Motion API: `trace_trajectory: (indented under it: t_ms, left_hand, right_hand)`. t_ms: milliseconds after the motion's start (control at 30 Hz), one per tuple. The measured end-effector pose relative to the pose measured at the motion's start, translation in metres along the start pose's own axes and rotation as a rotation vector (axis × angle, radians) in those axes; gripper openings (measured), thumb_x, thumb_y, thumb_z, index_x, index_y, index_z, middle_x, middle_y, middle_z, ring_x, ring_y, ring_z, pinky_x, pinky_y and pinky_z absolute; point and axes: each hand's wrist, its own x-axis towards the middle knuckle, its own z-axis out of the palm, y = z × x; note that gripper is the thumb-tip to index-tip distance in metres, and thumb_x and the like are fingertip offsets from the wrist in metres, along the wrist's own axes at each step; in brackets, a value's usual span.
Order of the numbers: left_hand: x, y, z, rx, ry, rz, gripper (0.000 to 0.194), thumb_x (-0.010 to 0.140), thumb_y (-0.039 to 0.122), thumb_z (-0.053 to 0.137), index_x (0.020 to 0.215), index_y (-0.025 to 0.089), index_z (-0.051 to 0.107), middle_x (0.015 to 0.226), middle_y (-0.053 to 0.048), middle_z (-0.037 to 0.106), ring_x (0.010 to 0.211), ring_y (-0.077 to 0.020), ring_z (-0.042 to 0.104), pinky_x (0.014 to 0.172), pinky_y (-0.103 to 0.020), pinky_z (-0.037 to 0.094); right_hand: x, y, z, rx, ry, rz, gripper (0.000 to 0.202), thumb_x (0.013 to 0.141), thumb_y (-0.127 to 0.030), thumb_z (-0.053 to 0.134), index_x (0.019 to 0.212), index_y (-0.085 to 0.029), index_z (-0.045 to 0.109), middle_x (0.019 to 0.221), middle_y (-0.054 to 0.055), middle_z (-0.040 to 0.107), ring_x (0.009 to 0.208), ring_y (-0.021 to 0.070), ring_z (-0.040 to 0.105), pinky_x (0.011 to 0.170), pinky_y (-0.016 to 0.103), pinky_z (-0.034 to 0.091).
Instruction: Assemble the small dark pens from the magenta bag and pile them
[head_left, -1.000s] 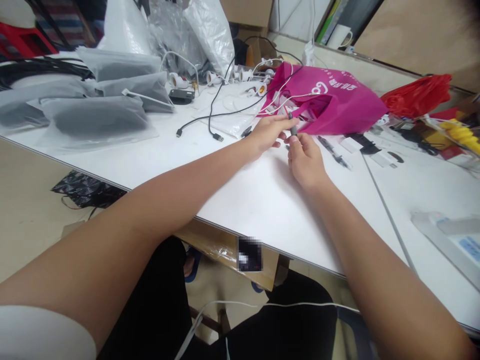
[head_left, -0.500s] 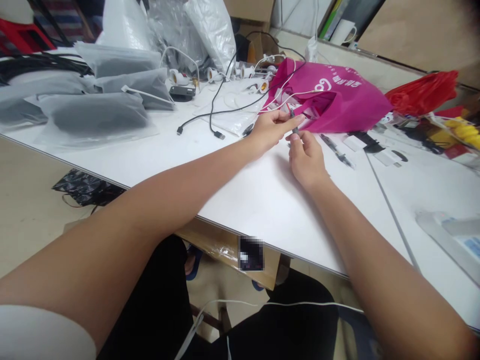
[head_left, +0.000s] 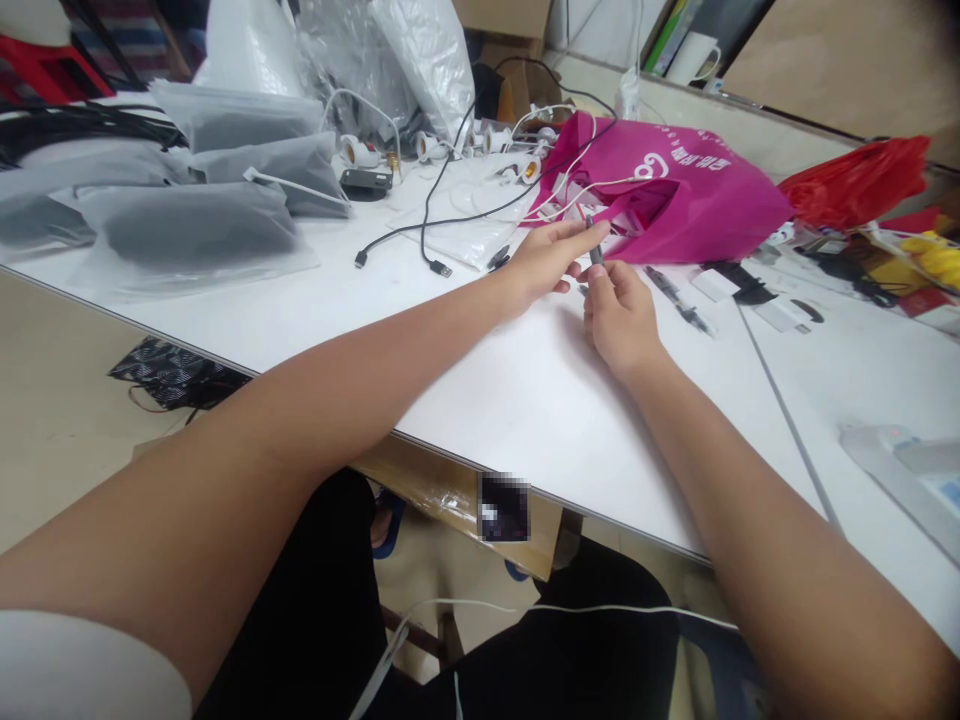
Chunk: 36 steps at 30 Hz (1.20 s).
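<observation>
My left hand (head_left: 546,262) reaches over the white table (head_left: 510,380), its thumb across the upper part of a slim dark grey pen-like stick (head_left: 595,250) and its fingers behind it. Lower on the same stick, my right hand (head_left: 621,312) pinches it between thumb and fingers. The stick stands nearly upright between the two hands; its ends are partly hidden, and its exact kind cannot be made out. Just behind the hands lies a magenta bag (head_left: 720,205), its mouth towards me with small white and red pieces inside. A clear-wrapped dark pen-like item (head_left: 681,302) lies right of my right hand.
Grey-filled frosted pouches (head_left: 195,235) are heaped at the left. A black USB cable (head_left: 427,225) runs across the table behind my left arm. White lamp sockets (head_left: 431,148) stand at the back. A red plastic bag (head_left: 859,185) and small parts lie at the right.
The fingers of my left hand have loosened and spread somewhat below the stick. Both hands stay near the same spot, and the view has shifted slightly.
</observation>
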Motion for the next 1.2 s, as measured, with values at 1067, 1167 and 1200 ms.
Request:
trace_trajectory:
  t_ms: [1067,1167,1200]
  left_hand:
    - [-0.001,0.002,-0.002,0.073,0.091,-0.007,0.036,0.101,0.040,0.098,0.090,0.023,0.069,0.083,-0.001,0.068,0.090,-0.0180,0.067,0.081,-0.029,0.048]
    - [0.002,0.000,-0.003,0.065,0.070,-0.006,0.037,0.102,0.044,0.098,0.091,0.024,0.068,0.085,-0.001,0.068,0.091,-0.0178,0.067,0.082,-0.030,0.049]
    - [0.003,-0.001,-0.003,0.050,0.048,-0.009,0.036,0.103,0.045,0.096,0.091,0.024,0.069,0.087,-0.002,0.068,0.091,-0.0174,0.067,0.083,-0.030,0.049]
  right_hand:
    - [0.002,-0.001,-0.001,0.028,-0.025,0.000,0.046,0.110,-0.076,0.070,0.106,-0.031,0.064,0.082,0.001,0.048,0.074,0.0225,0.053,0.061,0.034,0.042]
    - [0.001,-0.001,-0.001,0.036,-0.026,0.005,0.046,0.110,-0.076,0.071,0.107,-0.031,0.065,0.081,0.002,0.048,0.073,0.0226,0.054,0.059,0.034,0.042]
    - [0.001,-0.002,-0.001,0.048,-0.028,0.015,0.046,0.110,-0.077,0.070,0.107,-0.031,0.065,0.080,0.002,0.048,0.072,0.0222,0.053,0.058,0.034,0.041]
